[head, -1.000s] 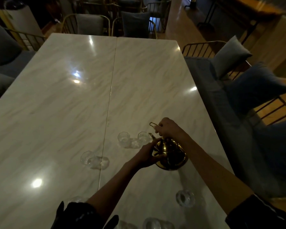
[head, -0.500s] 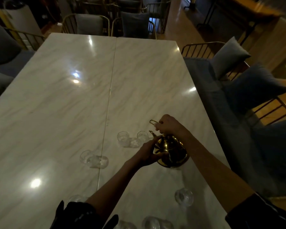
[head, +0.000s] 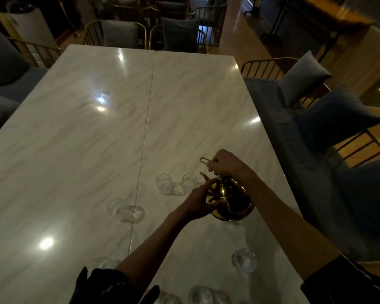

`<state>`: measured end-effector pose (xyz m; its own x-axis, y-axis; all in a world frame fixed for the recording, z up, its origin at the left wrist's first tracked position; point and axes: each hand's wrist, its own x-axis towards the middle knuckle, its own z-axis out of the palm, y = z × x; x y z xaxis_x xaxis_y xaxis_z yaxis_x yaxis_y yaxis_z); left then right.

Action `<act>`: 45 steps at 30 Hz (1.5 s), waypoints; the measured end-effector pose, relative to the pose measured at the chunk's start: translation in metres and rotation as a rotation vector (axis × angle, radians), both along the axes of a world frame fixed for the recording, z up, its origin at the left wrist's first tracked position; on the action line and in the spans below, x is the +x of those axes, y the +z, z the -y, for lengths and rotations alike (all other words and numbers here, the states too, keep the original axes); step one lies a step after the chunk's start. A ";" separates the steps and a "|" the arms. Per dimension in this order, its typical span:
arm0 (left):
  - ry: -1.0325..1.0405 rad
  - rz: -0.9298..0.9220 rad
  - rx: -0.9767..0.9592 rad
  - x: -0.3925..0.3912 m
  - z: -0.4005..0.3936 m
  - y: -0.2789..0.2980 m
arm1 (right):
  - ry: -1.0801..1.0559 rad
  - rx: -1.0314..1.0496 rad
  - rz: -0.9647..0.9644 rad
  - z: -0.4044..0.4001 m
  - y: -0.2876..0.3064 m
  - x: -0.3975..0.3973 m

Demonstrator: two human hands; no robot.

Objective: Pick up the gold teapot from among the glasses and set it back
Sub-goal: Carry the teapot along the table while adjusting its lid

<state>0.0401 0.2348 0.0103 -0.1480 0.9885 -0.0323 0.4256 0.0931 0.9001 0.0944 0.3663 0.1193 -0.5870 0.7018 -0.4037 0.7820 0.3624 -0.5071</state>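
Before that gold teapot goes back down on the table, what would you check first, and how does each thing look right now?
1. Right hand grips the handle of the gold teapot: ok.
2. Left hand steadies its body: ok.
3. Teapot fairly upright: ok.
4. Two glasses just left of the spout, close: not ok, watch them.
5. Bare marble table near the teapot, free for landing: ok.
6. Teapot lifted or already resting: cannot tell.
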 end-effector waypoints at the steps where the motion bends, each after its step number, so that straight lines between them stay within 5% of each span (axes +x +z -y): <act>1: 0.000 0.005 0.000 0.001 0.000 0.001 | 0.002 0.006 0.003 0.001 0.001 0.000; 45: -0.004 -0.041 0.016 -0.001 0.003 0.004 | 0.050 0.041 0.029 0.008 0.010 -0.002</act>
<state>0.0386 0.2317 0.0144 -0.1448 0.9894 -0.0105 0.4624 0.0770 0.8833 0.0922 0.3584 0.1296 -0.6101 0.6884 -0.3922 0.7765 0.4213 -0.4686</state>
